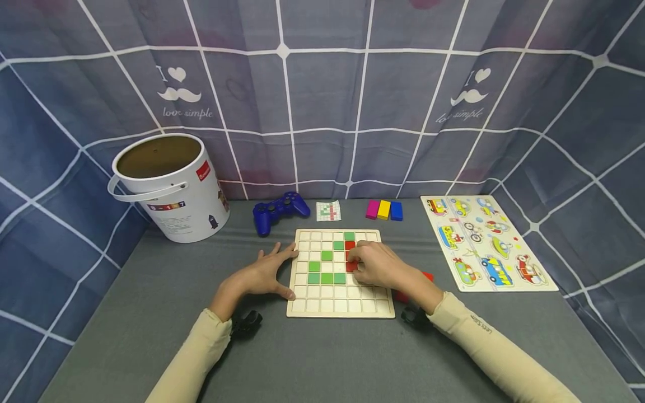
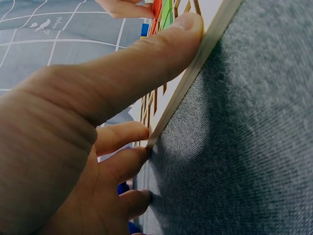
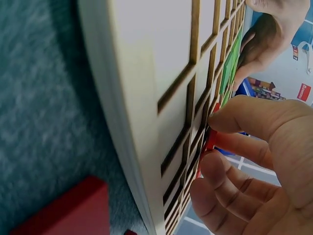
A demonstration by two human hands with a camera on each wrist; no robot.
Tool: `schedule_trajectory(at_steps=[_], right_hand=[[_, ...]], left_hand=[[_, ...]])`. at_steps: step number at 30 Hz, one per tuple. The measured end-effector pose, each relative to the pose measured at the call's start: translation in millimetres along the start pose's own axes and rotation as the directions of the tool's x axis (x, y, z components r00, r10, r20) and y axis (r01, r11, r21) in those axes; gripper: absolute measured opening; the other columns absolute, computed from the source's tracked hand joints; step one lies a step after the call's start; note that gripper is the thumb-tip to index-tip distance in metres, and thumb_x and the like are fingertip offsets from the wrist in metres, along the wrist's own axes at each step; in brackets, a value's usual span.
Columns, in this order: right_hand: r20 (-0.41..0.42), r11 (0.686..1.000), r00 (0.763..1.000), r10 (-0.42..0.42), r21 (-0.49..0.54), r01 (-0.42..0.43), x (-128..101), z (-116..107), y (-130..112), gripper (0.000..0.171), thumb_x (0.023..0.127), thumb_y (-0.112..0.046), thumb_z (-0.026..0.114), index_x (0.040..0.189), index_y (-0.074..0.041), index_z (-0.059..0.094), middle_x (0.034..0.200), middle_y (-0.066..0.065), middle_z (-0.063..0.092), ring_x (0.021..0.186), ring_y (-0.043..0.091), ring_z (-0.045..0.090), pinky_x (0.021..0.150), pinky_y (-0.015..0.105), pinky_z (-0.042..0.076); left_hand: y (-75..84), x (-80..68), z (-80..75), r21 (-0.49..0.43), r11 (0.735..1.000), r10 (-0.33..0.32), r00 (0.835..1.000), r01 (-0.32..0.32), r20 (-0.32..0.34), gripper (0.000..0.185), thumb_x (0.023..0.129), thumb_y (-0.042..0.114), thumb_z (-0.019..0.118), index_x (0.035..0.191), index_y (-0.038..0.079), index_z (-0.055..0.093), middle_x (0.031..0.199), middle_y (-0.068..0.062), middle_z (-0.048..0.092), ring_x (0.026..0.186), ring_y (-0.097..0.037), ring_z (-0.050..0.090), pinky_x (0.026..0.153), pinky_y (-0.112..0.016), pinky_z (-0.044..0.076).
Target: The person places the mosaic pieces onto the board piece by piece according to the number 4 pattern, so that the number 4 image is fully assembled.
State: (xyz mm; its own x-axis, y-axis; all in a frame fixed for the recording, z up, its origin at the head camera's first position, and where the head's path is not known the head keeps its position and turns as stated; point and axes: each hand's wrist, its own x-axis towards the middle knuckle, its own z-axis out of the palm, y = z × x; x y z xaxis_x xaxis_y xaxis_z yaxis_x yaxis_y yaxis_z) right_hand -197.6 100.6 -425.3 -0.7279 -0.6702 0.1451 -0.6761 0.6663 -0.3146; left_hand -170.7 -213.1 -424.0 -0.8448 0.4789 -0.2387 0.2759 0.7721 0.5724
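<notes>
- Wooden grid board [image 1: 340, 305], table centre; green tiles [image 1: 326, 277] seated.
- Our left hand [image 1: 262, 274], spread, braces its nine-o'clock edge.
- Our right hand [image 1: 375, 266] pinches a red tile [image 3: 211, 140], mid-placement; next, we judge, press flush.

Grid board [image 1: 340, 305] mid-counter [image 1: 151, 313]; bucket [image 1: 171, 190] far left, gamepad [image 1: 279, 211] behind board, vehicle puzzle [image 1: 486, 242] right.

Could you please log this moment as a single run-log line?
left hand: steadies grid board edge | right hand: pinches red tile on board | green tiles: placed
</notes>
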Motion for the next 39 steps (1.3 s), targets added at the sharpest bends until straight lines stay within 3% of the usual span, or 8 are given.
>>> schedule_trajectory(at_steps=[8,15,22,31,39], right_hand=[[-0.020,1.000,0.999,0.026,0.016,-0.026,-12,-8,6,0.021,0.078,-0.014,0.075,0.100,-0.013,0.077,0.088,0.000,0.063,0.070,0.010,0.052,0.058,0.028,0.044],[-0.049,0.994,0.993,0.106,0.012,-0.105,-43,-25,30,0.022,0.081,-0.014,0.079,0.102,-0.008,0.076,0.093,0.002,0.067,0.071,0.009,0.056,0.059,0.030,0.047],[-0.079,0.981,0.978,0.194,0.000,-0.195,-79,-38,53,0.022,0.080,-0.013,0.081,0.100,-0.007,0.076,0.090,0.002,0.068,0.076,0.017,0.062,0.062,0.033,0.049],[-0.058,0.968,0.967,0.247,-0.032,-0.249,-110,-46,69,0.027,0.075,-0.014,0.084,0.101,-0.008,0.075,0.085,-0.001,0.067,0.071,0.011,0.056,0.061,0.034,0.047],[-0.018,0.965,0.965,0.262,-0.023,-0.262,-117,-46,70,0.026,0.073,-0.011,0.083,0.098,-0.009,0.075,0.079,-0.004,0.060,0.068,0.010,0.052,0.058,0.033,0.044]], left_hand=[[-0.5,-0.3,3.0,-0.004,1.000,0.006,1.000,-0.006,0.001,0.107,0.070,0.036,0.092,0.156,0.010,0.035,0.167,-0.009,0.013,0.150,-0.041,0.001,0.113,-0.068,0.000],[0.3,0.4,3.4,-0.012,1.000,0.005,1.000,-0.005,0.003,0.106,0.070,0.036,0.092,0.156,0.011,0.035,0.167,-0.009,0.013,0.150,-0.040,0.001,0.114,-0.068,0.000],[-1.2,-0.4,0.0,-0.019,1.000,-0.004,1.000,0.004,0.001,0.108,0.070,0.037,0.092,0.157,0.011,0.033,0.167,-0.009,0.011,0.150,-0.040,0.000,0.113,-0.068,-0.001],[-0.5,-0.6,0.4,-0.023,1.000,-0.006,1.000,0.006,0.002,0.109,0.069,0.035,0.092,0.157,0.012,0.033,0.167,-0.008,0.011,0.151,-0.039,-0.001,0.114,-0.067,-0.003],[-1.8,0.5,1.1,-0.022,1.000,0.002,1.000,-0.002,-0.003,0.108,0.069,0.036,0.092,0.157,0.012,0.034,0.167,-0.008,0.012,0.150,-0.040,0.000,0.113,-0.068,-0.002]])
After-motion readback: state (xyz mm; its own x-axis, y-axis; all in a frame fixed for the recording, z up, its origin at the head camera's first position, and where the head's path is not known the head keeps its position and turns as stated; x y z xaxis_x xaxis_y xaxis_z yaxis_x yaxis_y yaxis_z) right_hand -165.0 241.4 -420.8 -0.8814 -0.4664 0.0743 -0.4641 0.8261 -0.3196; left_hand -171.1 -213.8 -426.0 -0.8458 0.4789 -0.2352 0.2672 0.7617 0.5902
